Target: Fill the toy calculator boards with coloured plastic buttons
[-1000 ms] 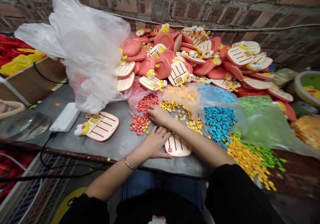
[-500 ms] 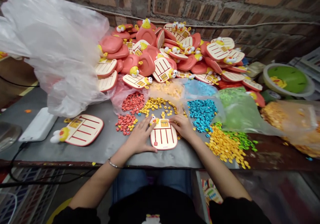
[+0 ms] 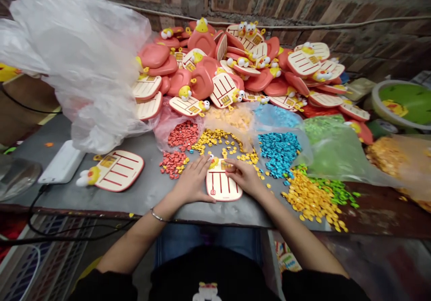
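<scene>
A cream toy board with red slots and a yellow chick head (image 3: 222,185) lies flat on the grey table (image 3: 155,189) in front of me. My left hand (image 3: 192,182) rests flat against the board's left edge, fingers stretched. My right hand (image 3: 243,175) sits on the board's upper right part, fingertips pinched over its yellow label; what they hold is hidden. Around the hands lie heaps of small beads: red (image 3: 175,162), yellow (image 3: 215,138), blue (image 3: 278,151), orange (image 3: 313,202) and green (image 3: 336,190).
A big pile of pink and cream chick boards (image 3: 235,74) fills the back of the table below a brick wall. A crumpled clear plastic bag (image 3: 84,67) stands at the left. Another board (image 3: 114,173) and a white box (image 3: 62,163) lie left. A green bowl (image 3: 402,101) is at the right.
My right hand left the red beads and came back onto the board's upper right. The left hand stayed at the board's left edge. The view swung to the right.
</scene>
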The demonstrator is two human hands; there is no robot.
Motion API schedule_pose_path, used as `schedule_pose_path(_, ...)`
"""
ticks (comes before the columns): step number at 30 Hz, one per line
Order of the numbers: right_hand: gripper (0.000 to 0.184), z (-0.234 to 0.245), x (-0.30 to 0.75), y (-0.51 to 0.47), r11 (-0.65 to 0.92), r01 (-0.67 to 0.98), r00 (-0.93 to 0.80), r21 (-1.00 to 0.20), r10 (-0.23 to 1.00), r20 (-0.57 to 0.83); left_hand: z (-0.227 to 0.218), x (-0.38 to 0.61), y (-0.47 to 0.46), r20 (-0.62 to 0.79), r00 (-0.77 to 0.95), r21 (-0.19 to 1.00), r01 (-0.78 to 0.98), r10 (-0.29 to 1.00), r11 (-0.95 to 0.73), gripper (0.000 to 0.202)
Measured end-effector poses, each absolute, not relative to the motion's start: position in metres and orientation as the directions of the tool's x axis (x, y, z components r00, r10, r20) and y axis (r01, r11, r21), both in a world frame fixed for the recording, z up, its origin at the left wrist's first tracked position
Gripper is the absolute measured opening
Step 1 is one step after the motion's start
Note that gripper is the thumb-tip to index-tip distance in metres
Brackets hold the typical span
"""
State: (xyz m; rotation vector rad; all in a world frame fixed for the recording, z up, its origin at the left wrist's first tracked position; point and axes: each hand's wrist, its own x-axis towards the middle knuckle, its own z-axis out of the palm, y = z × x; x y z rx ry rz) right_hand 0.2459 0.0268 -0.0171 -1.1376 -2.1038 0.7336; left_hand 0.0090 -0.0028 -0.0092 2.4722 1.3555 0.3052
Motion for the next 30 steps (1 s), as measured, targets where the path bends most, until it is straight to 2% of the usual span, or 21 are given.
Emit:
schedule_pose_path(2, 0.042, -0.017, 0.226, 0.028, 0.467, 0.487, -0.445, -0.738, 0.860, 0.250, -0.010, 0.010, -0.003, 0.041, 0.545, 0.354, 0.776, 0.837, -0.522, 0.132)
schedule_pose_path(5, 0.038, -0.014, 0.206, 0.026, 0.486, 0.476, -0.489, -0.733, 0.839, 0.239, -0.010, 0.010, -0.003, 0.035, 0.541, 0.352, 0.781, 0.841, -0.517, 0.131)
schedule_pose_path(9, 0.045, -0.005, 0.214, 0.022, 0.486, 0.324, -0.676, -0.812, 0.719, 0.160, -0.008, 0.010, -0.004, 0.040, 0.533, 0.366, 0.779, 0.845, -0.509, 0.130)
schedule_pose_path(11, 0.037, 0.003, 0.219, 0.028, 0.463, 0.271, -0.697, -0.844, 0.699, 0.160, -0.009, 0.010, -0.004, 0.046, 0.539, 0.370, 0.773, 0.841, -0.515, 0.128)
schedule_pose_path(13, 0.024, 0.012, 0.213, 0.041, 0.482, 0.291, -0.634, -0.827, 0.744, 0.210, -0.010, 0.010, -0.005, 0.052, 0.544, 0.363, 0.771, 0.837, -0.524, 0.125)
schedule_pose_path(16, 0.015, 0.026, 0.176, 0.070, 0.547, 0.414, -0.600, -0.727, 0.765, 0.233, -0.011, 0.011, -0.006, 0.055, 0.547, 0.340, 0.776, 0.835, -0.531, 0.124)
schedule_pose_path(19, 0.011, 0.036, 0.124, 0.093, 0.635, 0.596, -0.706, -0.492, 0.706, 0.056, -0.012, 0.011, -0.006, 0.040, 0.539, 0.333, 0.787, 0.841, -0.520, 0.113)
schedule_pose_path(21, 0.016, 0.039, 0.097, 0.100, 0.664, 0.677, -0.717, -0.317, 0.693, -0.081, -0.013, 0.010, -0.006, 0.048, 0.541, 0.336, 0.783, 0.840, -0.524, 0.107)
schedule_pose_path(24, 0.019, 0.039, 0.076, 0.101, 0.689, 0.698, -0.715, -0.193, 0.683, -0.148, -0.015, 0.009, -0.005, 0.077, 0.557, 0.342, 0.765, 0.827, -0.546, 0.109)
schedule_pose_path(27, 0.019, 0.035, 0.076, 0.099, 0.704, 0.664, -0.740, -0.251, 0.666, -0.089, -0.016, 0.009, -0.006, 0.076, 0.556, 0.340, 0.766, 0.828, -0.545, 0.107)
schedule_pose_path(30, 0.012, 0.033, 0.096, 0.098, 0.651, 0.574, -0.742, -0.497, 0.670, 0.021, -0.015, 0.010, -0.006, 0.058, 0.539, 0.324, 0.786, 0.840, -0.526, 0.108)
